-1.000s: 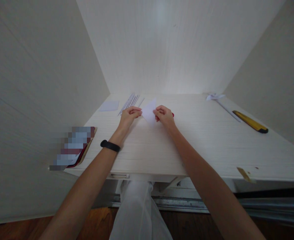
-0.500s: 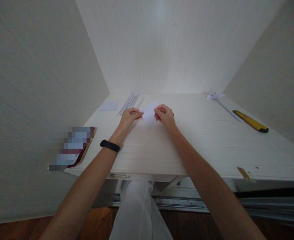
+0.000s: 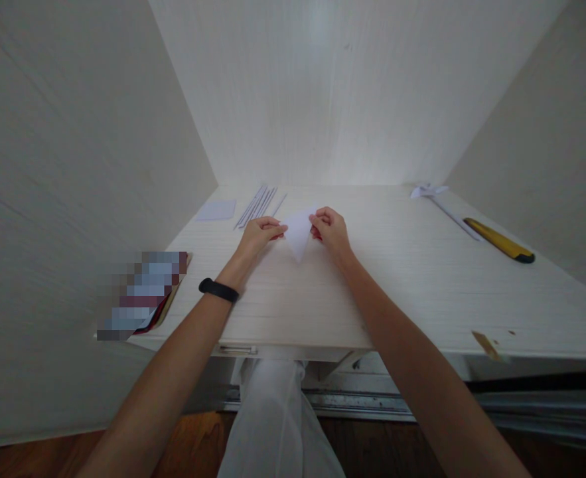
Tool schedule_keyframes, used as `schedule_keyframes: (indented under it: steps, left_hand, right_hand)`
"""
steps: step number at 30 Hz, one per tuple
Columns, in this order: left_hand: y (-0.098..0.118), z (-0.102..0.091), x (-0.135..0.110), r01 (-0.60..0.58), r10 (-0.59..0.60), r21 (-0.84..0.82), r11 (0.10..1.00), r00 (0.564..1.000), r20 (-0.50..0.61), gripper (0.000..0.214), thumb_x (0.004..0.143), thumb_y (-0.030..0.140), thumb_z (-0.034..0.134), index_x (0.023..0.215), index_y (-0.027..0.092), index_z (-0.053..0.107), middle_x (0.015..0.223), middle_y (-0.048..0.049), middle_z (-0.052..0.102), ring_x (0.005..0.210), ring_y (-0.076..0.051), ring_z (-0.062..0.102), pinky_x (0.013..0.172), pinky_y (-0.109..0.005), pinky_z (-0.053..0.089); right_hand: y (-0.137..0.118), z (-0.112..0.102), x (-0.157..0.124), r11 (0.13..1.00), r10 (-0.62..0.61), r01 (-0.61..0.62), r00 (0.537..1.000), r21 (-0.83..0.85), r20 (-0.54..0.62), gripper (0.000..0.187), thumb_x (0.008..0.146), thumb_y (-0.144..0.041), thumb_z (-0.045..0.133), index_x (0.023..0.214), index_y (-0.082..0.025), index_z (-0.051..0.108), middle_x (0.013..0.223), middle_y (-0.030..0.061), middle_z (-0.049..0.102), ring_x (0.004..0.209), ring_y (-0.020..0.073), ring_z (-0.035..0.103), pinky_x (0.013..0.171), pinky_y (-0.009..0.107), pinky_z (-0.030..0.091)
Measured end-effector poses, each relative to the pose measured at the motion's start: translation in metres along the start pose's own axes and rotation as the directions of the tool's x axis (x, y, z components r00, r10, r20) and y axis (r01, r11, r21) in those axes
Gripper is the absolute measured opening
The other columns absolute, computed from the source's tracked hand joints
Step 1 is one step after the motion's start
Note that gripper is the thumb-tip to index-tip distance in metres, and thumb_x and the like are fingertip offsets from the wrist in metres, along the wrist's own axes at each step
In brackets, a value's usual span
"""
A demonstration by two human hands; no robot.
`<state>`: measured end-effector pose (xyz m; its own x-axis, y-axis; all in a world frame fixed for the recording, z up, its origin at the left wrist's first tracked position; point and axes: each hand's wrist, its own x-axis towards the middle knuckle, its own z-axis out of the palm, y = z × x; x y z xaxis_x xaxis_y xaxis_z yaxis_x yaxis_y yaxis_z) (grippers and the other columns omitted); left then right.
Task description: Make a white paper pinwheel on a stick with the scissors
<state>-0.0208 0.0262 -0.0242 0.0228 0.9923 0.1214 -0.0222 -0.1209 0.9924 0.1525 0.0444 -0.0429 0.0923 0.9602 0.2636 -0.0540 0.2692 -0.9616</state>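
The white paper was found near the centre of the frame, directly between the two hands, above the white table. The left hand pinched its left edge between thumb and fingers; the right hand gripped its right side in the same manner. Neither hand was nearer: both were in contact with it. The piece was broad along its top, where the edge sloped up toward the right hand, and narrowed to a point directed at the lower edge of the frame; its long axis appeared to run roughly downward, crossing the line between the hands. Red patches showed at the fingers of both hands; their source could not be determined. The nearest other items, the thin white strips, lay just beyond the left hand, upper left of centre.
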Motion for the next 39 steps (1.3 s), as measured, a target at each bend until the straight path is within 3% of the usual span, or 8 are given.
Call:
schedule_keyframes:
  steps: [10,15,22,29,34,37,39]
  left_hand:
    - [0.000,-0.002,0.002,-0.036,0.036,-0.011,0.999,0.998,-0.053,0.022,0.054,0.028,0.080,0.064,0.016,0.065,0.064,-0.0028,0.064,0.064,-0.013,0.058,0.067,-0.027,0.047]
    - [-0.001,-0.002,0.003,-0.052,0.052,0.008,0.999,0.996,-0.071,0.019,0.056,0.027,0.080,0.064,0.016,0.065,0.065,-0.0033,0.064,0.064,-0.014,0.058,0.066,-0.028,0.047]
    - [-0.004,-0.004,0.005,-0.073,0.075,0.048,0.996,0.996,-0.055,0.020,0.056,0.028,0.080,0.064,0.016,0.065,0.063,-0.0030,0.065,0.062,-0.014,0.058,0.065,-0.029,0.047]
    - [-0.002,-0.001,0.004,-0.066,0.067,0.028,0.997,0.997,-0.033,0.021,0.056,0.028,0.080,0.065,0.016,0.065,0.061,-0.0023,0.064,0.061,-0.013,0.058,0.065,-0.028,0.047]
    - [-0.001,0.004,-0.001,-0.016,0.015,0.019,1.000,0.996,0.082,0.018,0.058,0.029,0.079,0.062,0.016,0.066,0.065,-0.0017,0.063,0.062,-0.012,0.057,0.066,-0.026,0.048]
    - [-0.006,0.005,-0.001,0.015,-0.027,0.067,0.998,0.982,0.186,0.019,0.058,0.030,0.079,0.059,0.016,0.065,0.061,-0.0007,0.061,0.056,-0.010,0.054,0.059,-0.025,0.045]
    - [-0.011,0.005,0.001,0.011,-0.027,0.081,0.997,0.980,0.197,0.020,0.057,0.030,0.079,0.058,0.017,0.065,0.058,-0.0001,0.059,0.054,-0.010,0.052,0.055,-0.025,0.042]
  right_hand:
    - [0.000,0.000,-0.002,0.999,-0.003,0.001,0.999,0.042,0.053,0.026,0.069,-0.036,0.067,0.071,-0.021,0.046,0.052,-0.0073,0.055,0.045,0.0064,0.051,0.042,0.017,0.041]
    - [-0.001,0.000,-0.002,1.000,-0.007,0.006,1.000,0.022,0.014,0.027,0.069,-0.036,0.069,0.071,-0.021,0.046,0.052,-0.0073,0.056,0.042,0.0053,0.048,0.041,0.017,0.039]
    - [-0.004,-0.002,-0.003,1.000,-0.016,0.015,0.999,0.021,0.039,0.027,0.077,-0.041,0.064,0.068,-0.020,0.049,0.057,-0.0036,0.058,0.045,0.0062,0.049,0.042,0.018,0.038]
    - [-0.007,-0.001,-0.005,0.995,-0.096,0.097,0.994,0.022,-0.058,0.027,0.077,-0.040,0.063,0.069,-0.022,0.044,0.050,-0.0079,0.051,0.040,0.0050,0.044,0.039,0.017,0.036]
    - [-0.008,-0.002,-0.005,0.992,-0.125,0.128,0.983,0.009,-0.136,0.025,0.078,-0.042,0.060,0.072,-0.023,0.045,0.051,-0.0079,0.052,0.041,0.0051,0.045,0.042,0.016,0.039]
    - [-0.008,-0.004,-0.004,0.989,-0.122,0.135,0.975,0.060,-0.187,0.024,0.078,-0.041,0.060,0.074,-0.023,0.045,0.053,-0.0072,0.053,0.043,0.0065,0.048,0.043,0.017,0.041]
    - [-0.007,-0.005,-0.002,0.984,-0.121,0.146,0.969,0.102,-0.216,0.025,0.078,-0.042,0.061,0.075,-0.023,0.044,0.055,-0.0067,0.054,0.045,0.0068,0.050,0.043,0.017,0.040]
